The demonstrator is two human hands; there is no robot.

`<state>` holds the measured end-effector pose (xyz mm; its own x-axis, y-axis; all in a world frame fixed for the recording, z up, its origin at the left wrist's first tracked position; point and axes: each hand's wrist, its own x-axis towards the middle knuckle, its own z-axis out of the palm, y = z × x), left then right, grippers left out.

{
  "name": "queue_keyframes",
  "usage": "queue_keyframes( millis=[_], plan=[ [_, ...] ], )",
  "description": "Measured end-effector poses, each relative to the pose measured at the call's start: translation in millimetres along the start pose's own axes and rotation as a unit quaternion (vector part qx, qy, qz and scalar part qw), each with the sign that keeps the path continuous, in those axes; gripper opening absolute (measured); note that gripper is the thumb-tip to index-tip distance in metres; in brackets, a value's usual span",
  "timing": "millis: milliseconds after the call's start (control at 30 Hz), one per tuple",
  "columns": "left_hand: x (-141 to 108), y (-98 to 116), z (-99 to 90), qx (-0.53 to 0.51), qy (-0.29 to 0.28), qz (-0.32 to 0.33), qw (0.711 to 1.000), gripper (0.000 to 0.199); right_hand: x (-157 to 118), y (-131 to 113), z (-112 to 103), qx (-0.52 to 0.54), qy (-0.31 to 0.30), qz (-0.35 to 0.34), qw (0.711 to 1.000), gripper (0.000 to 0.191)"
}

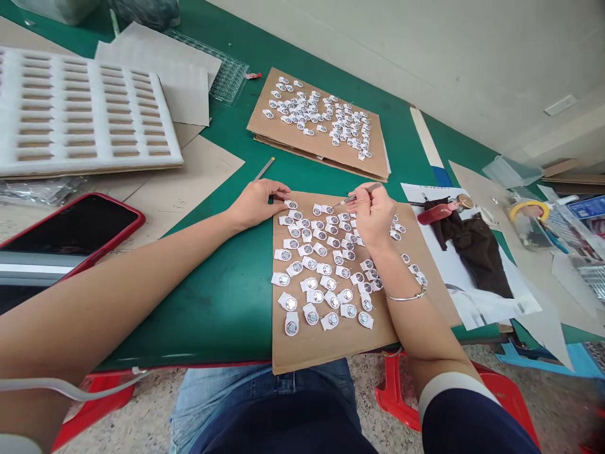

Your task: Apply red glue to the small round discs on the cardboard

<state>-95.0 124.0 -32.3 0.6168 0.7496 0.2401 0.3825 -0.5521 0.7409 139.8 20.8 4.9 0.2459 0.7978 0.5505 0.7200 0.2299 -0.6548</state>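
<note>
My right hand [374, 211] grips a thin pointed pen-like tool [350, 199], its tip just above a small round silver piece on a white tab [326, 209]. Many such pieces lie in loose rows over a brown cardboard sheet [312, 353] in front of me. At that sheet's upper left corner rests my left hand [259, 203], thumb and forefinger apart beside another tabbed piece [291, 205]. Behind its knuckles a slim stick with a yellowish end [265, 168] shows; whether the hand touches it is hidden.
A second cardboard stack [259, 123] with similar pieces lies further back. On the left are a white slotted foam tray [92, 113] and a red-edged phone [89, 221]. To the right, a red bottle [437, 213] and dark cloth [482, 252] lie on white paper.
</note>
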Motion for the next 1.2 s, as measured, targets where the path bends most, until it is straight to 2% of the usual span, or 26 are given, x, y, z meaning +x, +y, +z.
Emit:
queue_keyframes(
  millis=[633, 833, 1000, 1200],
  plan=[
    [0, 2, 0.0, -0.002, 0.001, -0.008, 1.000, 0.035, 5, 5, 5, 0.006, -0.016, 0.009, 1.000, 0.025],
    [-1, 1, 0.2, -0.011, 0.003, -0.009, 1.000, 0.035, -7, 3, -5, 0.020, 0.026, 0.002, 0.999, 0.025],
    [-2, 3, -1.0, -0.016, 0.005, -0.012, 1.000, 0.034, -6, -1, -19, -0.009, 0.049, -0.004, 0.999, 0.025],
    [-4, 7, -2.7, 0.001, 0.033, -0.033, 0.999, 0.030, 3, -6, -40, -0.033, 0.128, -0.017, 0.991, 0.025]
  ],
)
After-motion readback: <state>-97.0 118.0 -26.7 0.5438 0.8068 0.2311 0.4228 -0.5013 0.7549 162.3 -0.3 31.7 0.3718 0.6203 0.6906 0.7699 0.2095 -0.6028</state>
